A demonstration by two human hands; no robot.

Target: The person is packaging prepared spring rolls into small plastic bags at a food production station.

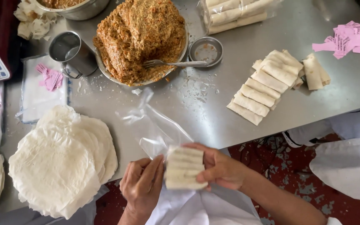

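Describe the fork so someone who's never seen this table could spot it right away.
Start at the big plate heaped with orange-brown filling at the top middle of the steel table. The fork lies on the plate's right rim, tines in the filling, handle pointing at a small round metal dish. It is the only utensil there.

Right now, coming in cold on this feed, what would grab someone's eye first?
Probably the big mound of orange-brown filling on a metal plate at top centre, a fork stuck in its edge. Next, low in the frame, the left hand and right hand gripping a stack of pale rolled wraps at the mouth of a clear plastic bag. A pile of round white wrappers sits at lower left, and a row of finished rolls at right.
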